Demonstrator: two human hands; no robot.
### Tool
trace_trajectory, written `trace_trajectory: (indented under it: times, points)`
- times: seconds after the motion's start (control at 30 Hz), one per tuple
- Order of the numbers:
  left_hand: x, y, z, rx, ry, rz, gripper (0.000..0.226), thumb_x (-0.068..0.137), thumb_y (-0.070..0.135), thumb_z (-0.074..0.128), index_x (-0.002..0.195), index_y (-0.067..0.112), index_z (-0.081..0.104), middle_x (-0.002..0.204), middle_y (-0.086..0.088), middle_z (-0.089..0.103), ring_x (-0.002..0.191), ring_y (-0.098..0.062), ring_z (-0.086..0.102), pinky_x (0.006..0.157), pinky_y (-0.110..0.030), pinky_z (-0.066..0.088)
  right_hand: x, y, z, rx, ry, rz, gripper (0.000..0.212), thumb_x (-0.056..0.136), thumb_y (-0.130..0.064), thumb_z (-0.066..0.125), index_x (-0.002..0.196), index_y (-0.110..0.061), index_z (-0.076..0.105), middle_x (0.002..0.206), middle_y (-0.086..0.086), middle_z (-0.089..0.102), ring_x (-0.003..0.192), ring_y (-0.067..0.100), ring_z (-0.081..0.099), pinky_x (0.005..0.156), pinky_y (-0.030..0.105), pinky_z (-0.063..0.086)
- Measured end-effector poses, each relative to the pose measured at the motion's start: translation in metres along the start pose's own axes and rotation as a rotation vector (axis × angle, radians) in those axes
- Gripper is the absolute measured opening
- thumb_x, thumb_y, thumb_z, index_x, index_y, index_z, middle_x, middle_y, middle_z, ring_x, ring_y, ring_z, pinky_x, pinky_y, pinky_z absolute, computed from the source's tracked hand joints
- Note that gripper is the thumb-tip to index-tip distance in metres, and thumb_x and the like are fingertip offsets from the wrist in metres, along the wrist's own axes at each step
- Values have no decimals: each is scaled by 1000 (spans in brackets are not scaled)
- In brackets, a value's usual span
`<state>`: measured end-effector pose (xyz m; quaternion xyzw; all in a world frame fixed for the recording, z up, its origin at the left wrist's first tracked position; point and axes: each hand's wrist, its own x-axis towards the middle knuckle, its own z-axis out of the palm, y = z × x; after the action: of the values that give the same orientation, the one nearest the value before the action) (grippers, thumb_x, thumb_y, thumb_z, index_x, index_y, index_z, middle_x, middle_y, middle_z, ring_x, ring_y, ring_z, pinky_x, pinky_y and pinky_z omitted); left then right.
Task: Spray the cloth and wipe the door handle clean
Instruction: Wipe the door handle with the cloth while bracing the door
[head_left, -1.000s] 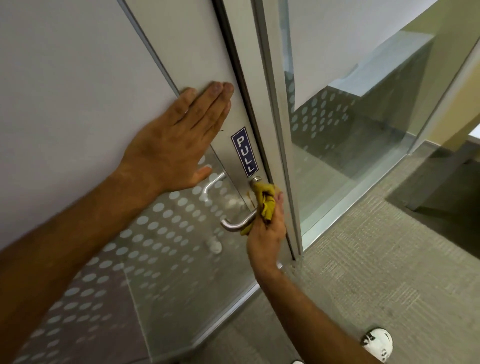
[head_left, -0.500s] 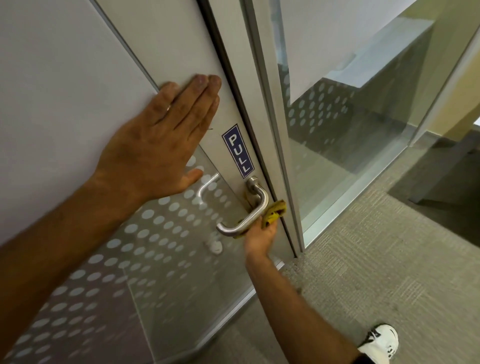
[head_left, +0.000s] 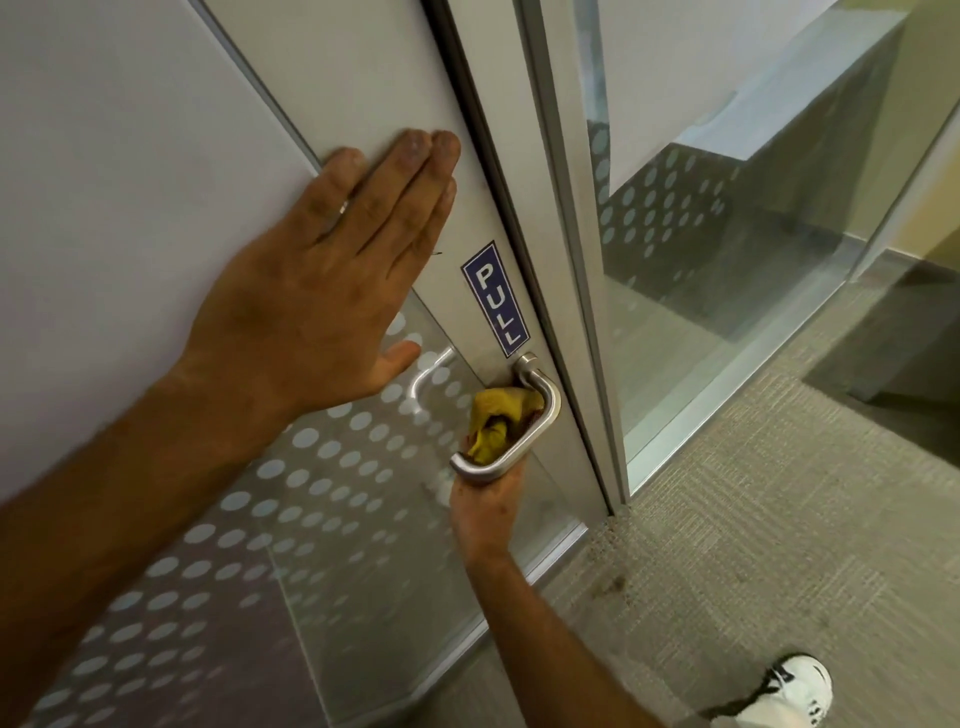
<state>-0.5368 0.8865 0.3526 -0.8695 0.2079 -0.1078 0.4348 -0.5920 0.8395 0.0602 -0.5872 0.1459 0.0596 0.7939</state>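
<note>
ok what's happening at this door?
A person is wiping the metal door handle. The right hand comes up from below and presses a bunched yellow cloth into the gap between the lever and the door. The left hand lies flat and open on the door panel, beside the blue PULL sign. No spray bottle is in view.

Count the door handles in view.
2. One handle is on the near side, under the PULL sign, with the cloth behind it. The other shows through the glass by the left hand.
</note>
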Motion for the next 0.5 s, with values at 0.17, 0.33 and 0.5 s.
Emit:
trace_trajectory:
  times: [0.17, 0.33, 0.5]
  points:
    - [2, -2, -2, -66, -19, 1, 112, 91, 66, 35, 159, -4, -21, 168, -22, -24, 157, -38, -16, 122, -45, -19, 27, 26, -13, -368, -200, -697, 79, 102, -41, 53, 161, -16, 8, 171, 9, 6, 149, 51, 25, 123, 54, 29]
    - [1, -1, 0, -72, 1, -8, 113, 92, 65, 39, 159, -4, -19, 168, -22, -23, 158, -38, -16, 121, -43, -22, 49, 25, -23, -418, -171, -879, 95, 96, -25, 66, 162, -28, -2, 170, -10, -13, 158, 28, -2, 128, 45, 14]
    - [2, -1, -1, -63, 12, 4, 111, 92, 64, 40, 160, -4, -16, 169, -24, -20, 158, -38, -13, 124, -46, -16, 17, 48, -24, -173, -125, -240, 78, 97, -55, 51, 161, -32, 12, 166, 3, 27, 149, 22, 37, 117, 48, 42]
